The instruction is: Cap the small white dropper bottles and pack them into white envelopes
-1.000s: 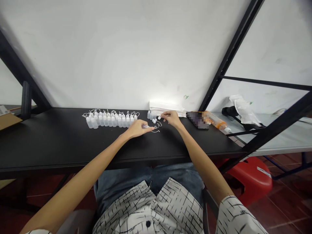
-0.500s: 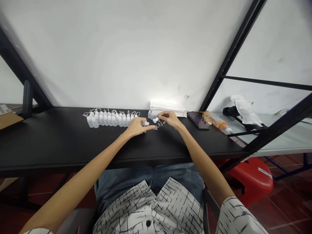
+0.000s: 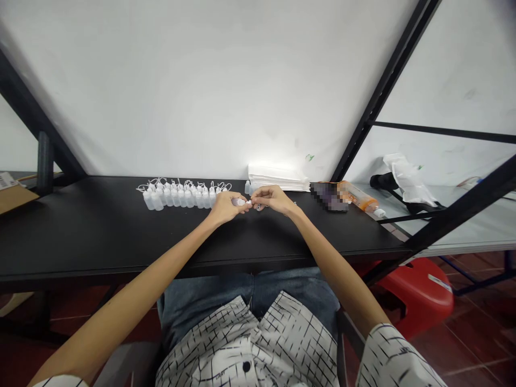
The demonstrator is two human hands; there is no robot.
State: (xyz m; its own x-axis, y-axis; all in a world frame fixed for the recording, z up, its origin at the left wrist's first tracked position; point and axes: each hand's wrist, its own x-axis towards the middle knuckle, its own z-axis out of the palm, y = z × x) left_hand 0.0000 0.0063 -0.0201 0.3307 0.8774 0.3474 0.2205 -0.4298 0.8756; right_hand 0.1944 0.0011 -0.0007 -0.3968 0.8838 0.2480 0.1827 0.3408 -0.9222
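Drawn together, left hand [image 3: 226, 208] clamping plastic bottle [image 3: 240, 202], right hand [image 3: 274, 199] pinching its tip

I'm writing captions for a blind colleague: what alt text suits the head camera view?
The left hand holds a small translucent plastic bottle against a white cap pinched by the right hand, above a black table. A row of matching bottles sits to the left.

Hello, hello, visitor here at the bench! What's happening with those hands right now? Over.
Left hand pinching a small white plastic bottle. Right hand at its far end, fingertips meeting it. Row of matching bottles beside left hand, on black table.
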